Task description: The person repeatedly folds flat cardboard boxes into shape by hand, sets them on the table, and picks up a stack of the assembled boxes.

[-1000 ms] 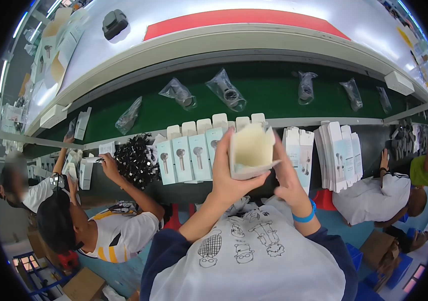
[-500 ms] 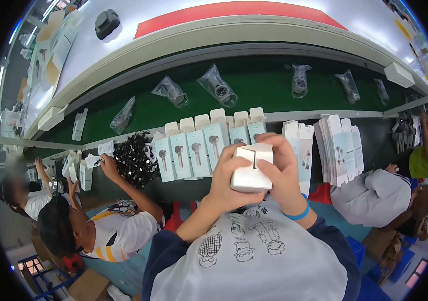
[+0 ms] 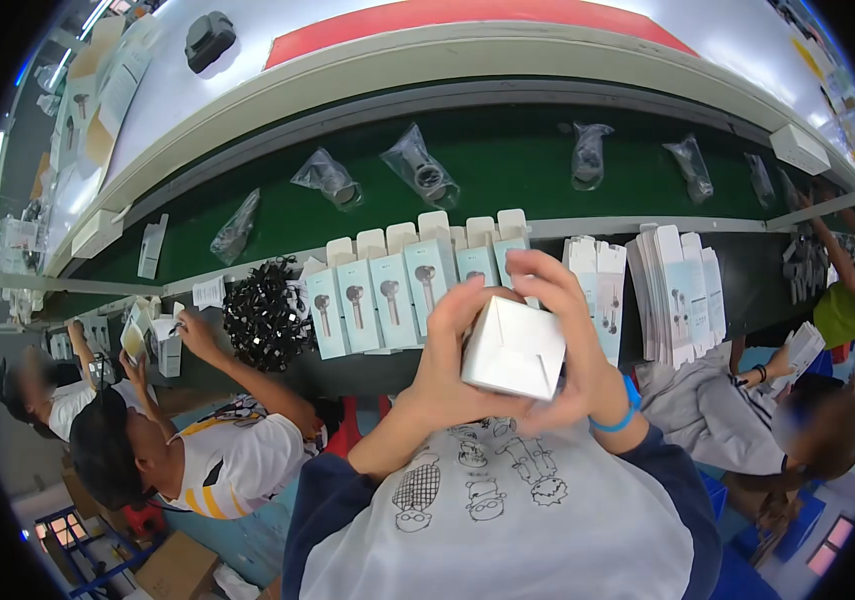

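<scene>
A small white carton (image 3: 514, 347) is held up before my chest, its end face turned towards me and its flaps folded over, with a seam across it. My left hand (image 3: 439, 365) wraps round its left side, the thumb along the upper left edge. Curved round the right side is my right hand (image 3: 587, 350), its lower fingers blurred under the carton and its upper fingers raised above it. Just beyond the hands stands a row of light blue printed boxes (image 3: 390, 300) with open top flaps.
Stacked flat cartons (image 3: 675, 300) stand at the right. A heap of black cables (image 3: 267, 318) lies at the left. Bagged items (image 3: 427, 172) sit spaced along the green conveyor belt (image 3: 507, 165). Co-workers sit on both sides, one with a white-and-yellow sleeve (image 3: 247, 455).
The carton has turned, and its flaps, parted by a gap before, now lie closed. My thumbs have moved off the end face to its sides. The bagged items have shifted slightly left.
</scene>
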A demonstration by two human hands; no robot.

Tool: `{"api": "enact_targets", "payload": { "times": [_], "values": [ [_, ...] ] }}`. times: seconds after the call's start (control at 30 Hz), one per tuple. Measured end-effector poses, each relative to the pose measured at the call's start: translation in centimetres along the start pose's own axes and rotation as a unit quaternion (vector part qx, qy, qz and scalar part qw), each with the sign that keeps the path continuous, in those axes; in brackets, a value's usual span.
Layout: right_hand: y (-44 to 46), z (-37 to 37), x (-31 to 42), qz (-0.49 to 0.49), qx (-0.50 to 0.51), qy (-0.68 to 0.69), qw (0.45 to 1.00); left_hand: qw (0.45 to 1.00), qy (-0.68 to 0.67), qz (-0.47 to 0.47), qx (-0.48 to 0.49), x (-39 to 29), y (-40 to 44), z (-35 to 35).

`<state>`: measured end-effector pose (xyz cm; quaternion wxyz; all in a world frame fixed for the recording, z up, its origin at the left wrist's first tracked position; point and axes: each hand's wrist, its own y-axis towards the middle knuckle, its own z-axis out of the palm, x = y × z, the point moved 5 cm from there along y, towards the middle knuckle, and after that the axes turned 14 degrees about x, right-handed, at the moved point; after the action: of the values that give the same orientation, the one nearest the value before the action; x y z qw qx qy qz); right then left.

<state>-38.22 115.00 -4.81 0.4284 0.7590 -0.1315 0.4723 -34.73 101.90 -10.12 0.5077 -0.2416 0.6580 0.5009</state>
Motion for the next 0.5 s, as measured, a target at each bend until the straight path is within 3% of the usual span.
{"api": "enact_targets", "payload": {
  "times": [0.03, 0.07, 0.1, 0.17, 0.2, 0.23, 0.3, 0.37, 0.43, 0.5],
  "values": [
    [0.0, -0.1, -0.1, 0.093, 0.064, -0.079, 0.991, 0.994, 0.101, 0.048, -0.002, -0.2, -0.2, -0.1],
    [-0.4, -0.3, -0.6, 0.183, 0.126, -0.156, 0.962, 0.968, 0.235, -0.08, 0.039, -0.6, -0.2, -0.8],
    [-1.1, -0.8, -0.5, 0.183, 0.128, -0.155, 0.962, 0.986, 0.165, -0.028, 0.013, 0.1, 0.4, -1.0],
    [-2.9, -2.9, -2.1, 0.333, 0.033, -0.081, 0.939, 0.958, 0.262, -0.107, -0.046, 0.2, -0.6, -2.7],
    [-4.1, -3.4, -3.4, 0.317, -0.042, -0.108, 0.941, 0.949, 0.259, -0.164, -0.079, 0.9, -1.5, -3.9],
    [-4.9, -3.0, -5.5, 0.316, -0.042, -0.108, 0.942, 0.948, 0.26, -0.163, -0.079, 2.2, -2.6, -4.6],
    [-6.3, -2.1, -9.0, 0.227, -0.032, -0.328, 0.916, 0.902, 0.323, -0.251, -0.139, 6.2, -5.4, -6.3],
    [-9.2, 0.8, -14.5, 0.226, -0.011, -0.328, 0.917, 0.904, 0.318, -0.248, -0.142, 8.3, -6.4, -5.9],
    [-12.4, 4.3, -19.3, 0.224, 0.087, -0.341, 0.909, 0.907, 0.31, -0.245, -0.143, 9.1, -6.8, -5.5],
    [-13.6, 5.4, -19.4, 0.222, 0.136, -0.311, 0.914, 0.908, 0.304, -0.252, -0.139, 9.4, -7.0, -5.3]
  ]
}}
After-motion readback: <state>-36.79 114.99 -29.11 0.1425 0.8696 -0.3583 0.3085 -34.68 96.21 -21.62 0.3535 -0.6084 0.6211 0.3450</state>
